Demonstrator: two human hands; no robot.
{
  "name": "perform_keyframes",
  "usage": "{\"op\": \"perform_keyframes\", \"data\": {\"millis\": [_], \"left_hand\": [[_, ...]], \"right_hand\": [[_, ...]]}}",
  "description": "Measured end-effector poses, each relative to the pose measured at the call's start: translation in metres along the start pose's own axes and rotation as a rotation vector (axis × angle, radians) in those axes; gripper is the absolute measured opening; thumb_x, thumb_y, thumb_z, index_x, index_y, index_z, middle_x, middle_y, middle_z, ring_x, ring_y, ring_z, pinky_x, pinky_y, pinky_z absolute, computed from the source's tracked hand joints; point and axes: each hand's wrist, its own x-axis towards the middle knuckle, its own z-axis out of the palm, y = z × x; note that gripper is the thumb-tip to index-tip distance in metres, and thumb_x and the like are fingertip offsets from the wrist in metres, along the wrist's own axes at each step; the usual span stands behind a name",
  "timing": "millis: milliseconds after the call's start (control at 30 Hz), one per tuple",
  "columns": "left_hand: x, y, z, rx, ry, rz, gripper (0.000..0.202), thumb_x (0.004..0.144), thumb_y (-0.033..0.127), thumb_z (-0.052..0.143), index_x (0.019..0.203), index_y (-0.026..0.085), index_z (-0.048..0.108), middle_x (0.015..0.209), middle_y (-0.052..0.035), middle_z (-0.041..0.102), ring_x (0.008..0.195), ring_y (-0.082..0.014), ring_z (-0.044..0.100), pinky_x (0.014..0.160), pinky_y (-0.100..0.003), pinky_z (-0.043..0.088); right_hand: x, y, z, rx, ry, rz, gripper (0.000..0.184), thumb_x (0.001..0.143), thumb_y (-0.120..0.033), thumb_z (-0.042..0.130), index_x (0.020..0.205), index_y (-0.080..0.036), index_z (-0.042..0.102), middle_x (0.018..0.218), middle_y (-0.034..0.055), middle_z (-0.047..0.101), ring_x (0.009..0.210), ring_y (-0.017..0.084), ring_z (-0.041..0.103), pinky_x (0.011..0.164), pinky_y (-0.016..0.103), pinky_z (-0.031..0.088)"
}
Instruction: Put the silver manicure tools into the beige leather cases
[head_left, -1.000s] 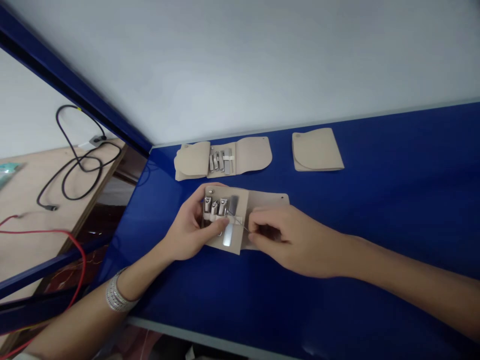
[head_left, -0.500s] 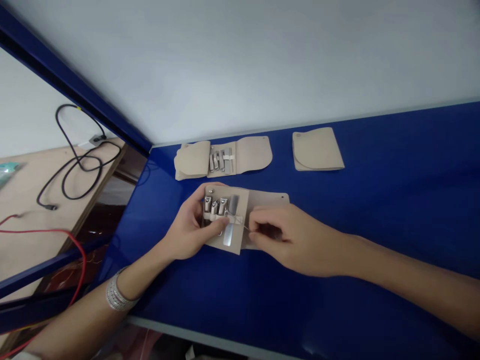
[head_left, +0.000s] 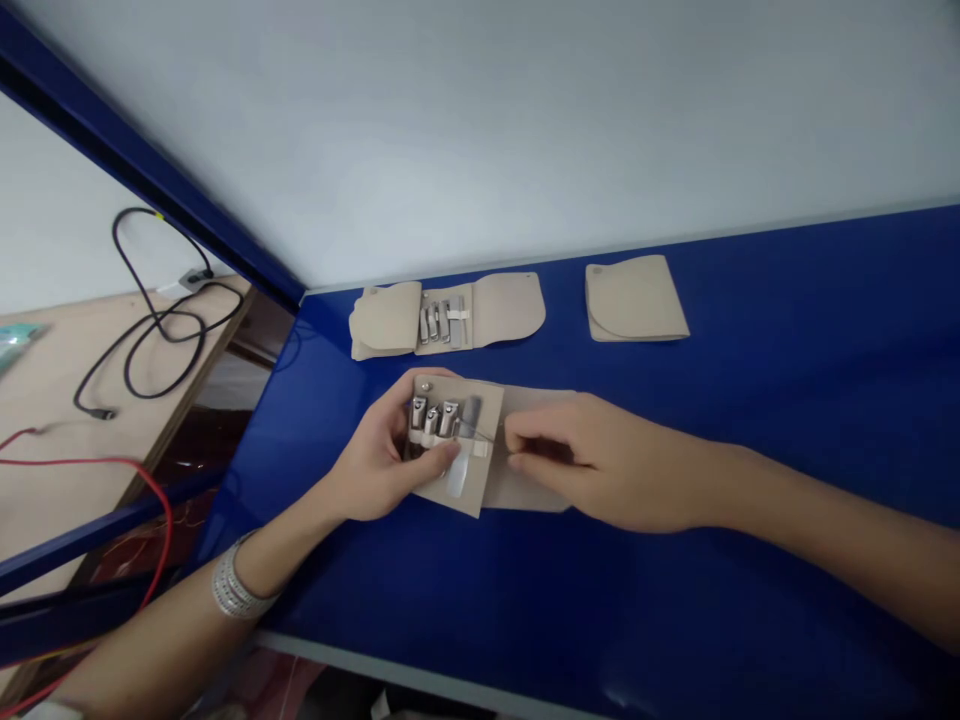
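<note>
My left hand [head_left: 382,460] grips an open beige manicure case [head_left: 525,490] by its left side, the thumb pressing on the tools inside. Several silver nail clippers [head_left: 448,418] sit under a pale elastic band [head_left: 480,449], with a flat metal nail file [head_left: 458,476] beside them. To the right, above the case's open flap, my right hand [head_left: 615,465] is closed in a pinch on a thin metal tool [head_left: 480,434]. This slender tool points left across the file, above the band's right end; its exact tip is blurred.
Behind, another open manicure case [head_left: 510,308] with tools lies beside folded beige cases [head_left: 386,318]. A closed case [head_left: 637,300] rests farther right on the blue table [head_left: 787,400]. A black cable [head_left: 154,320] and a red cable [head_left: 166,510] are at the left.
My right hand has shifted slightly up and right, and the thin tool has turned from a steep slant to nearly level. The case has tilted a little in my left hand.
</note>
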Motion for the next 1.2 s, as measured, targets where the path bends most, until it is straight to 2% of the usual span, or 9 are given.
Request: {"op": "perform_keyframes", "data": {"millis": [200, 400, 567, 700, 800, 933, 1067, 1200], "left_hand": [[-0.0014, 0.0021, -0.0020, 0.001, -0.126, -0.014, 0.045, 0.083, 0.018, 0.067, 0.124, 0.019, 0.047, 0.091, -0.0024, 0.056, 0.072, -0.0109, 0.053, 0.062, -0.020, 0.045], [-0.0005, 0.0069, -0.0043, -0.025, -0.193, -0.078, 0.043, 0.084, 0.018, 0.066, 0.123, 0.019, 0.049, 0.090, -0.0027, 0.057, 0.072, -0.0114, 0.054, 0.063, -0.020, 0.046], [0.0014, 0.0101, -0.0048, -0.108, -0.210, -0.142, 0.042, 0.083, 0.018, 0.068, 0.121, 0.019, 0.051, 0.090, -0.0024, 0.060, 0.074, -0.0120, 0.056, 0.063, -0.021, 0.047], [0.0016, 0.0093, -0.0060, -0.142, -0.215, -0.173, 0.044, 0.082, 0.018, 0.069, 0.122, 0.018, 0.051, 0.090, -0.0032, 0.060, 0.074, -0.0124, 0.057, 0.064, -0.022, 0.048], [0.0017, 0.0074, -0.0067, -0.156, -0.218, -0.175, 0.045, 0.082, 0.018, 0.070, 0.122, 0.019, 0.051, 0.091, -0.0031, 0.060, 0.074, -0.0124, 0.057, 0.064, -0.022, 0.047], [0.0022, 0.0047, -0.0061, -0.153, -0.167, -0.136, 0.040, 0.084, 0.020, 0.068, 0.121, 0.019, 0.051, 0.091, -0.0020, 0.060, 0.074, -0.0115, 0.056, 0.066, -0.022, 0.047], [0.0021, 0.0034, -0.0053, -0.122, -0.150, -0.106, 0.040, 0.086, 0.020, 0.067, 0.122, 0.020, 0.050, 0.090, -0.0013, 0.058, 0.074, -0.0107, 0.055, 0.067, -0.022, 0.045], [0.0018, 0.0041, -0.0051, -0.108, -0.146, -0.094, 0.040, 0.086, 0.021, 0.066, 0.122, 0.018, 0.049, 0.088, -0.0015, 0.057, 0.071, -0.0107, 0.054, 0.064, -0.022, 0.045]], "right_hand": [[-0.0051, -0.0073, -0.0058, -0.043, -0.098, 0.070, 0.022, 0.089, -0.028, 0.048, 0.069, -0.020, 0.049, 0.062, -0.0003, 0.055, 0.045, 0.010, 0.043, 0.045, 0.026, 0.027], [-0.0064, -0.0098, -0.0069, -0.102, -0.139, 0.074, 0.021, 0.091, -0.027, 0.046, 0.072, -0.020, 0.052, 0.067, 0.0023, 0.058, 0.045, 0.010, 0.045, 0.043, 0.025, 0.028], [-0.0087, -0.0061, -0.0058, -0.180, -0.138, 0.066, 0.015, 0.090, -0.022, 0.046, 0.089, -0.022, 0.061, 0.073, 0.0042, 0.063, 0.048, 0.013, 0.050, 0.043, 0.025, 0.030], [-0.0072, -0.0047, -0.0018, -0.295, -0.119, 0.032, 0.027, 0.084, -0.014, 0.050, 0.107, -0.022, 0.063, 0.081, 0.0068, 0.066, 0.057, 0.015, 0.058, 0.044, 0.025, 0.030], [-0.0045, -0.0073, 0.0006, -0.398, -0.109, 0.050, 0.036, 0.080, -0.008, 0.051, 0.112, -0.021, 0.062, 0.084, 0.0080, 0.068, 0.061, 0.017, 0.061, 0.046, 0.024, 0.030], [-0.0038, -0.0100, 0.0008, -0.434, -0.073, 0.082, 0.029, 0.083, -0.010, 0.049, 0.107, -0.021, 0.061, 0.085, 0.0079, 0.068, 0.057, 0.016, 0.058, 0.043, 0.026, 0.026], [-0.0071, -0.0093, 0.0000, -0.340, -0.037, 0.056, 0.012, 0.090, -0.021, 0.047, 0.090, -0.020, 0.060, 0.070, 0.0051, 0.063, 0.048, 0.014, 0.050, 0.043, 0.028, 0.024], [-0.0088, -0.0089, -0.0018, -0.214, -0.052, 0.041, 0.026, 0.095, -0.033, 0.042, 0.077, -0.020, 0.055, 0.062, 0.0022, 0.056, 0.042, 0.011, 0.041, 0.043, 0.028, 0.024]]}}
